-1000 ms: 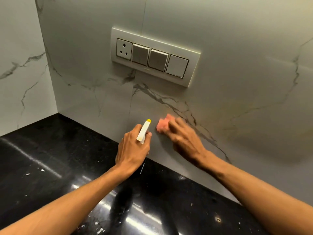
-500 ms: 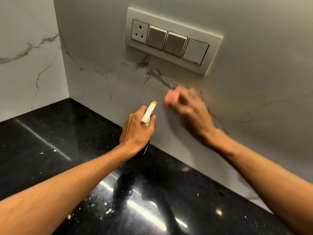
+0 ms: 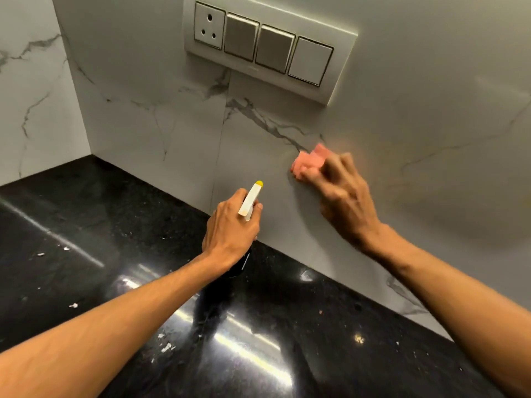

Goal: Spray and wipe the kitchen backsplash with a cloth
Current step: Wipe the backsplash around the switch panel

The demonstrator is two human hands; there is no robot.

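Observation:
The backsplash [image 3: 161, 116] is white marble-look tile with grey veins, meeting a side wall at the left corner. My right hand [image 3: 342, 196] presses a crumpled pink cloth [image 3: 309, 162] against the tile below the switch plate; the hand is blurred. My left hand [image 3: 230, 229] grips a spray bottle [image 3: 250, 200] with a white head and yellow nozzle tip pointing at the wall. The bottle's dark body is mostly hidden under the hand.
A white switch plate [image 3: 342, 67] with one socket and three rocker switches sits on the wall above the cloth. The glossy black countertop [image 3: 86, 239] carries scattered white specks and runs to the corner at the left.
My right hand slid the cloth to the right along the tile, from below the plate's middle to under its right end. The left hand held the bottle steady. The view moved closer.

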